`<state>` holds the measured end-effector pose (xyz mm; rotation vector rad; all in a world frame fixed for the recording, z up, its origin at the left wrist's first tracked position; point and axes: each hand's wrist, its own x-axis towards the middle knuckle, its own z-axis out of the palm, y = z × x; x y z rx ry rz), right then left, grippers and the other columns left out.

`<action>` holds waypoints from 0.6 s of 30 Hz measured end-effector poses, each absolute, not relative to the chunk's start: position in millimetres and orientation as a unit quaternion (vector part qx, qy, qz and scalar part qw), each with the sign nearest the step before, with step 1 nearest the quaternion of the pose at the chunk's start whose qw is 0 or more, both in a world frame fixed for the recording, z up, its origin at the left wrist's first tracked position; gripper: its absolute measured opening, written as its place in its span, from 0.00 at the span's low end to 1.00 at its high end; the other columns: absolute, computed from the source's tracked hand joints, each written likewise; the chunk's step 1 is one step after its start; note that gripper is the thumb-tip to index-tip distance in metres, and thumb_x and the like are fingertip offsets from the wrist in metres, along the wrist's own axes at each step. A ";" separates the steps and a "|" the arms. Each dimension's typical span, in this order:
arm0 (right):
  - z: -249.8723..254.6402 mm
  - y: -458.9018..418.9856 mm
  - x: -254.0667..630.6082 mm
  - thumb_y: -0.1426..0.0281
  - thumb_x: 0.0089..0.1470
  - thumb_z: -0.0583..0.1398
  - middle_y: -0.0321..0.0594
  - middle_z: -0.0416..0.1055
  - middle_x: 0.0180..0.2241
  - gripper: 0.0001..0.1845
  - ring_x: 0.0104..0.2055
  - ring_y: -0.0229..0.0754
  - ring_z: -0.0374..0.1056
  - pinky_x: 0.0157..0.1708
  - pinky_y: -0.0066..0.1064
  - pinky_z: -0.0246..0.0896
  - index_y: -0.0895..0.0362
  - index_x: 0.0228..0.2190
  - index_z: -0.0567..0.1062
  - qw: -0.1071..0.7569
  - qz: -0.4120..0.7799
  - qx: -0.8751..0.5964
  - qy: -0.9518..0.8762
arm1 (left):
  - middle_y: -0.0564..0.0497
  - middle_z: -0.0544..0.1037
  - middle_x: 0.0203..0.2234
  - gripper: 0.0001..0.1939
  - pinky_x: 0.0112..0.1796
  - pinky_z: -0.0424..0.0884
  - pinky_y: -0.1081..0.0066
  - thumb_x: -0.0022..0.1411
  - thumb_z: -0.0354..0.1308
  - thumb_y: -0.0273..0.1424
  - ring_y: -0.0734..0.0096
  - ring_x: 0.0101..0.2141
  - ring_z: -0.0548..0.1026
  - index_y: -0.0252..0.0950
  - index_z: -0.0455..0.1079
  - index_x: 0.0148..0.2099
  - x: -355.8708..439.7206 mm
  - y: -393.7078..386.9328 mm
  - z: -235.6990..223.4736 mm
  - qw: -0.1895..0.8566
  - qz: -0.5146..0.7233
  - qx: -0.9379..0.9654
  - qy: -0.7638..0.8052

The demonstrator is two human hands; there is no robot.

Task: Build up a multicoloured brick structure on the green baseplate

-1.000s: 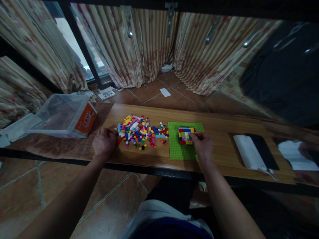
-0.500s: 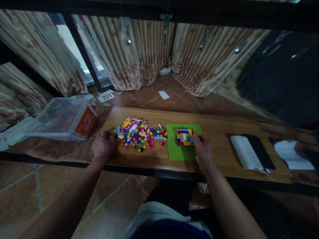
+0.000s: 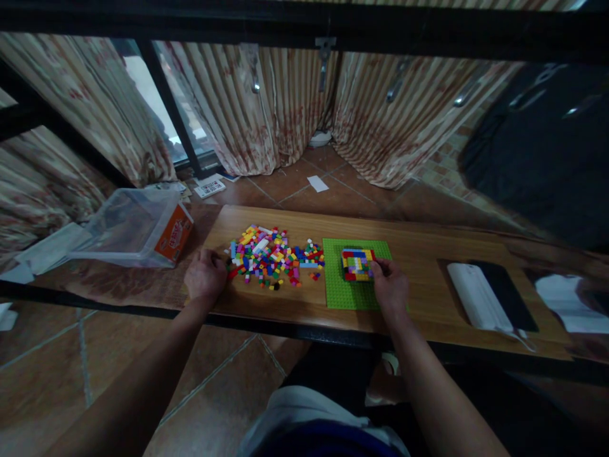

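A green studded baseplate [image 3: 335,295] lies on the wooden board, with a low rectangular build of coloured toy bricks [image 3: 356,265] on it. My right hand [image 3: 390,285] is at the right edge of this build, thumb and fingers pinched together; anything between the fingertips is too small to make out. To the left spreads a heap of loose toy bricks [image 3: 269,257] in many colours. My left hand [image 3: 206,276] rests curled on the board at the heap's left edge, close to a red brick [image 3: 233,273]. Its inside is hidden.
A clear plastic box [image 3: 128,235] with an orange label stands at the far left. On the right lie a white pouch-like item [image 3: 478,295] with a strap, a dark flat item [image 3: 511,298] and white paper [image 3: 571,301]. A dark edge runs along the table's front.
The camera view has shifted slightly, so the scene sits a little further right and lower. Both hands keep nearly the same places beside the heap and the build.
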<state>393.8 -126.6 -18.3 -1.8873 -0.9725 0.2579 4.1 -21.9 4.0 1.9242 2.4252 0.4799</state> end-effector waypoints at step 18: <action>-3.6 -131.2 290.7 0.68 0.61 0.55 0.46 0.74 0.40 0.14 0.45 0.50 0.65 0.47 0.42 0.56 0.56 0.44 0.77 0.274 0.021 -0.702 -0.657 | 0.43 0.76 0.41 0.11 0.35 0.66 0.65 0.63 0.48 0.31 0.57 0.42 0.74 0.37 0.71 0.42 3.4 -21.3 2.2 0.012 0.151 0.614 0.775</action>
